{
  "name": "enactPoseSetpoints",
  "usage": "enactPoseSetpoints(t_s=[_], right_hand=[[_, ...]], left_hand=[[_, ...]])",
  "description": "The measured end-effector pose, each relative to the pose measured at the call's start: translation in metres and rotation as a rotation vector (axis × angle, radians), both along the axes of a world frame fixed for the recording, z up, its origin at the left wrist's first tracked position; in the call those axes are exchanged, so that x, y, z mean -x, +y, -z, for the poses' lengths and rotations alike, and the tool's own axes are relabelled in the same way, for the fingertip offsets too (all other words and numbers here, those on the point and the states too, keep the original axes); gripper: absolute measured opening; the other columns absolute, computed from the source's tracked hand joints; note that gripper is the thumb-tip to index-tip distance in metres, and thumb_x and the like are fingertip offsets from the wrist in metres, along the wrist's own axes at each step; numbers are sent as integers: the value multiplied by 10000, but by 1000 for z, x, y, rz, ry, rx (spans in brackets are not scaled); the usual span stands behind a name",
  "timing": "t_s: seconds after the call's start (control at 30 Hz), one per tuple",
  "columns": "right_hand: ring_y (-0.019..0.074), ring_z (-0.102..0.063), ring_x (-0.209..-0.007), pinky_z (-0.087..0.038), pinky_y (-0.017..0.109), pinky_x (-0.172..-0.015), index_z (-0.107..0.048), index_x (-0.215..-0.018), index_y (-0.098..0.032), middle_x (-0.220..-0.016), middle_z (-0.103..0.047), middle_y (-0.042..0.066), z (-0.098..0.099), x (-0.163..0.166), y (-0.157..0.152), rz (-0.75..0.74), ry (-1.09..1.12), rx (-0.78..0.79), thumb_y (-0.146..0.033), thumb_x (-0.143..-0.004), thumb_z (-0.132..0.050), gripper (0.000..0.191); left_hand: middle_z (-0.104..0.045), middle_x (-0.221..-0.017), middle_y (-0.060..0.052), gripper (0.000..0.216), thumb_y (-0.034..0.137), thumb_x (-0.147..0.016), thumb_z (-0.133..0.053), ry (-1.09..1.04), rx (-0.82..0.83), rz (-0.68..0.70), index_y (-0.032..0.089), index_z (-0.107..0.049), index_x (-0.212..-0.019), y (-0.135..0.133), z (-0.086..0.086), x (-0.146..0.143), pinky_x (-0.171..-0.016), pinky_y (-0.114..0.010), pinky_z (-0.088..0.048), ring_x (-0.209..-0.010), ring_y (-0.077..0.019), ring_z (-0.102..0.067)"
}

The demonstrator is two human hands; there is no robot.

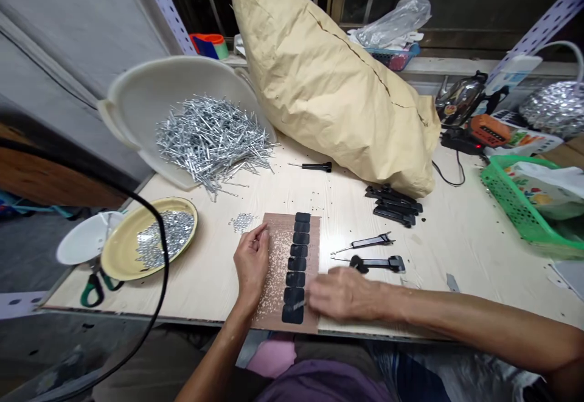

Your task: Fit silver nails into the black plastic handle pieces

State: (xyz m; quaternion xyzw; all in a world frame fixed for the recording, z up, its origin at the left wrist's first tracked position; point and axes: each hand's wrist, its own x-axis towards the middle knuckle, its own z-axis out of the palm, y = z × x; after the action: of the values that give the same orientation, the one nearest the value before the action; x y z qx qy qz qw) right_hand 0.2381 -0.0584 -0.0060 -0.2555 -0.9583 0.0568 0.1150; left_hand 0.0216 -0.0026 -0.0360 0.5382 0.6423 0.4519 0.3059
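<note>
My left hand (253, 262) rests at the left edge of a brown board (312, 232), its thumb and fingers pinched together; whatever they hold is hidden. My right hand (340, 292), smeared by motion, is curled at the board's right edge. A thin pale sliver shows by its fingertips, over the lower end of a column of black rounded squares (296, 279). Light specks cover the board's left half. Just beyond my left hand lies a little heap of small shiny metal pieces (241, 222). Black handles with thin metal rods (376, 262) lie beyond my right hand.
At the back left a white basin (132, 92) holds many metal rods. A yellow dish (114, 262) with small metal pieces, scissors (93, 289) and a white bowl (73, 247) sit left. A large paper sack (337, 79) leans behind; black handles (395, 204) and a green basket (511, 207) are right.
</note>
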Motion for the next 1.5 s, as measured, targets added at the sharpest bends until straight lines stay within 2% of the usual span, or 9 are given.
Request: enactPoseSetpoints(t_s=[0.17, 0.4, 0.7, 0.9, 1.07, 1.2, 1.33, 1.4, 1.5], right_hand=[[107, -528, -712, -332, 222, -514, -600, -997, -194, -877, -621, 28, -22, -66, 30, 546, -95, 15, -217, -966, -326, 278], [212, -497, -912, -356, 256, -544, -437, -1270, -195, -1192, -543, 96, -9, -87, 6, 491, -316, 100, -489, -867, -506, 504], [202, -424, -840, -288, 302, -600, -550, -864, -139, -867, -564, 93, 12, -72, 9, 477, -306, -116, -159, -891, -366, 187], [184, -472, -775, -287, 292, -619, -567, -789, -146, -770, -601, 73, -10, -96, 14, 820, -281, -246, -115, -785, -415, 155], [163, -547, -698, -293, 269, -576, -573, -926, -145, -812, -652, 73, -59, -165, -74, 1366, -282, -324, -133, -831, -369, 225], [214, -607, -648, -353, 290, -530, -585, -957, -167, -756, -663, 81, -43, -216, -212, 1652, -485, -108, -311, -894, -339, 292], [304, -658, -736, -474, 405, -548, -631, -954, -191, -895, -693, 120, 10, -235, -289, 1598, -482, 55, -516, -872, -342, 443], [307, -651, -896, -520, 432, -656, -602, -1102, -204, -1091, -655, 130, 21, -225, -269, 1482, -377, -43, -532, -865, -363, 469], [233, -625, -1001, -520, 377, -825, -550, -1204, -248, -1180, -619, 74, 6, -180, -177, 1254, -207, -118, -434, -908, -378, 390]], left_hand=[[-663, -1059, -84, 344, 383, -828, -547, 33, -11, -3, 171, -662, -1073, 0, -4, -2, -876, -333, -459, -928, -199, -618], [-653, -1065, -82, 358, 383, -828, -531, 94, -36, 0, 160, -663, -1075, -1, -8, -4, -860, -318, -467, -927, -190, -615], [-668, -1012, -74, 363, 388, -824, -509, 186, -81, -19, 163, -679, -1053, 3, -2, -4, -863, -332, -470, -879, -189, -620], [-669, -988, -82, 379, 401, -813, -520, 181, -76, 2, 159, -679, -1058, 4, -4, -3, -875, -349, -476, -875, -198, -624], [-656, -1031, -86, 391, 410, -812, -524, 167, -74, 50, 170, -672, -1083, 2, -9, -2, -899, -367, -468, -891, -200, -618], [-649, -1028, -77, 413, 442, -812, -520, 159, -52, 83, 183, -666, -1099, 1, -8, 3, -878, -368, -473, -881, -207, -614], [-640, -1049, -72, 425, 464, -816, -510, 147, -29, 106, 188, -662, -1101, 0, -7, 6, -823, -353, -485, -865, -209, -608], [-640, -1026, -75, 433, 466, -822, -501, 129, -25, 122, 177, -660, -1103, -1, -7, 6, -782, -337, -490, -830, -201, -603], [-639, -968, -82, 427, 451, -836, -485, 117, -47, 139, 154, -661, -1088, -1, -7, 7, -758, -333, -484, -804, -200, -597]])
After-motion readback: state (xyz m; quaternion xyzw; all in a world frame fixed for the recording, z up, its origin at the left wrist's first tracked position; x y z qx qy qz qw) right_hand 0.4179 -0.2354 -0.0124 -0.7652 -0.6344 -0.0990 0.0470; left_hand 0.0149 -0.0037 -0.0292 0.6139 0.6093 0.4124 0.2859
